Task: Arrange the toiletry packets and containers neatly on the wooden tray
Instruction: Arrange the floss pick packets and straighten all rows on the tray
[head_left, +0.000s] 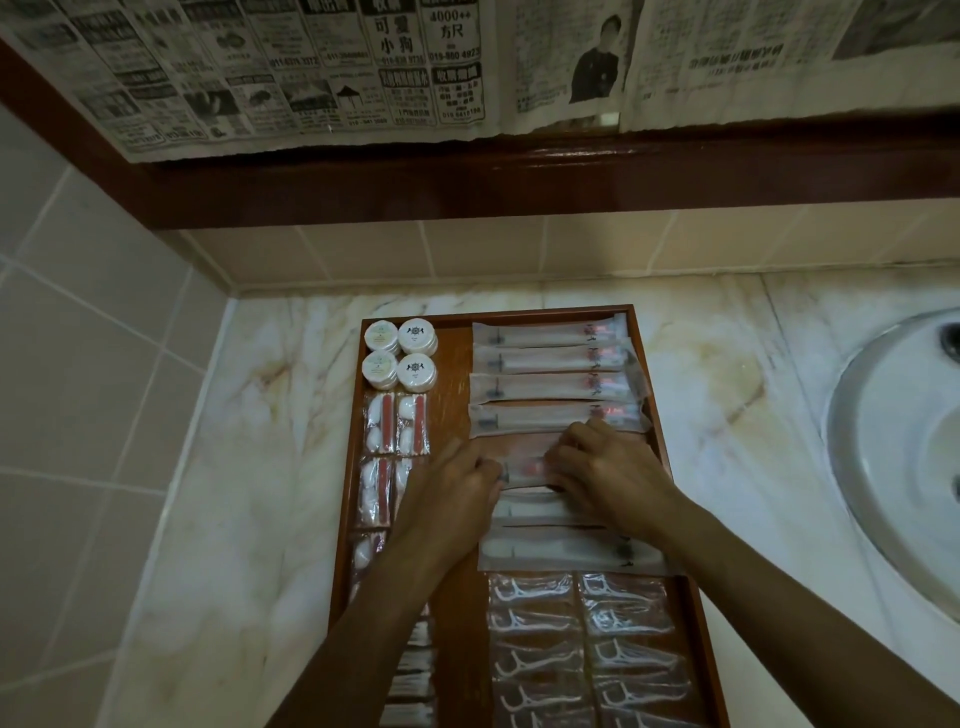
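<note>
Both hands grip one long packet at mid-frame on the wooden tray (644, 364).

Left hand (457, 480) and right hand (605, 467) pinch the packet (524, 470); four long packets (556, 387) lie above it, four round containers (400, 353) upper left, floss-pick packets (582, 649) below, sink (893, 467) right.

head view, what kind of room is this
Probably a hotel or guesthouse bathroom. A white sink is set in a marble counter against tiled walls, and both hands, left and right, sort guest toiletry packets on a wooden tray.
</note>
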